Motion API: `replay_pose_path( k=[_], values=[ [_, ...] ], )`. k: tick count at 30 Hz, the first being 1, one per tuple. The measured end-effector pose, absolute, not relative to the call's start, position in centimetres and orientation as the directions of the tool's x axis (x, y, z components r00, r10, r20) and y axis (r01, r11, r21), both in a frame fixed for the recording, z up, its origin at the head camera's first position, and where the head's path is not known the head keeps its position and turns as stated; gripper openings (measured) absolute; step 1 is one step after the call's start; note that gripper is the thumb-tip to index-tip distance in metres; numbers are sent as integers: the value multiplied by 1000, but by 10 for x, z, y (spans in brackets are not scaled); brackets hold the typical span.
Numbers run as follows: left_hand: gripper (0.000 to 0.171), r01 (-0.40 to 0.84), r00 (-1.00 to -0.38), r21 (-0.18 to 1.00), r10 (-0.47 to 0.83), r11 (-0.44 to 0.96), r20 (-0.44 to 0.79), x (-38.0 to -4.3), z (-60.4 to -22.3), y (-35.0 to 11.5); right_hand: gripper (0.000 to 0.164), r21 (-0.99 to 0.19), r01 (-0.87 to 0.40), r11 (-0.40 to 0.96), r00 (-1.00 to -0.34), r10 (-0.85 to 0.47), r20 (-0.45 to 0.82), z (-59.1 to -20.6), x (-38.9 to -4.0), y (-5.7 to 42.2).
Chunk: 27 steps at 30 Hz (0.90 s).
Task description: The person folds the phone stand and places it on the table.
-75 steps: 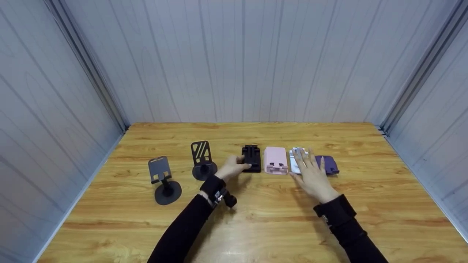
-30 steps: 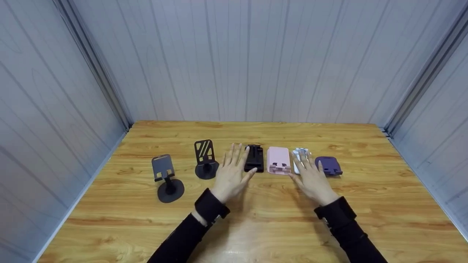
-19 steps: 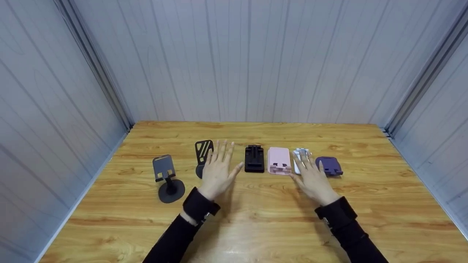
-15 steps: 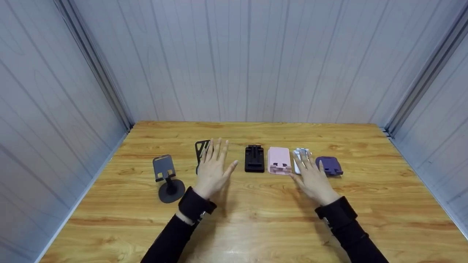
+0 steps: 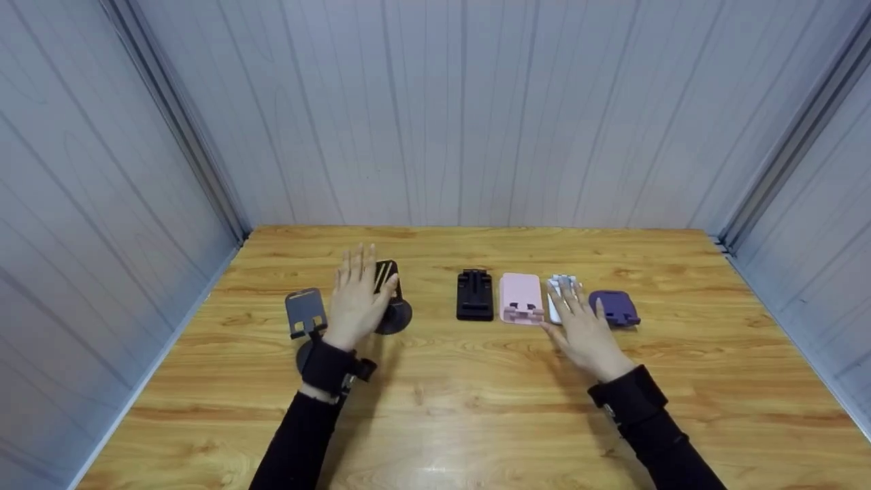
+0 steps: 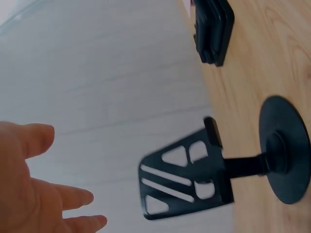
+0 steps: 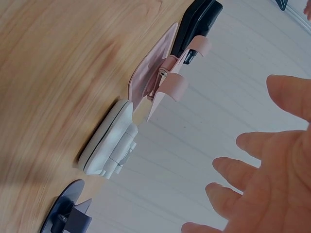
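Observation:
My left hand [image 5: 354,306], fingers straight, hovers at the left and partly covers an upright black phone stand with slots [image 5: 396,316]. In the left wrist view this slotted stand [image 6: 167,182] stands apart from the fingers. Just left of that hand is a grey phone stand [image 5: 305,307], its round base partly hidden by the wrist band. My right hand [image 5: 586,337] is spread above a folded white phone stand [image 7: 107,141]. Between the hands lie a folded black phone stand [image 5: 474,296] and a pink one [image 5: 520,291]. A purple phone stand [image 5: 616,307] lies beside the right fingers.
All the stands are on a wood-grain table [image 5: 435,401]. Pale panel walls [image 5: 435,116] rise behind it and on both sides. Each wrist wears a black band, the left one [image 5: 330,367] close over the grey stand's base.
My left hand has let go of the folded black stand, straightened its fingers and moved left past the slotted stand. The right hand has stayed over the white stand.

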<state>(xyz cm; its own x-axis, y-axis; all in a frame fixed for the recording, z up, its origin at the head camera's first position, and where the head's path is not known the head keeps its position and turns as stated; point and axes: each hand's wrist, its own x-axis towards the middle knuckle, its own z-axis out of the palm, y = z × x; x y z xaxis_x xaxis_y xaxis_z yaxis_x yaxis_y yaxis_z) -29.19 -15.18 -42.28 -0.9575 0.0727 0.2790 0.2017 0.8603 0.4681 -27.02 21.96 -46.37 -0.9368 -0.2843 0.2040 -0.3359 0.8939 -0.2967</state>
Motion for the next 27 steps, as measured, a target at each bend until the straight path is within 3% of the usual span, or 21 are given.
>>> replay_pose_path(
  k=[11, 17, 27],
  values=[
    [68, 172, -977, 732, 17, 660, 214, -310, -434, -174, 67, -297, -328, 897, -942, -286, 178, -465, -273, 222],
    [61, 141, -984, 794, -6, 592, 179, -316, -443, -180, 67, -294, -330, 897, -942, -291, 170, -466, -274, 223],
    [37, 141, -986, 847, -4, 512, 167, -320, -453, -182, 67, -327, -337, 883, -940, -294, 174, -466, -272, 222]
  ],
)
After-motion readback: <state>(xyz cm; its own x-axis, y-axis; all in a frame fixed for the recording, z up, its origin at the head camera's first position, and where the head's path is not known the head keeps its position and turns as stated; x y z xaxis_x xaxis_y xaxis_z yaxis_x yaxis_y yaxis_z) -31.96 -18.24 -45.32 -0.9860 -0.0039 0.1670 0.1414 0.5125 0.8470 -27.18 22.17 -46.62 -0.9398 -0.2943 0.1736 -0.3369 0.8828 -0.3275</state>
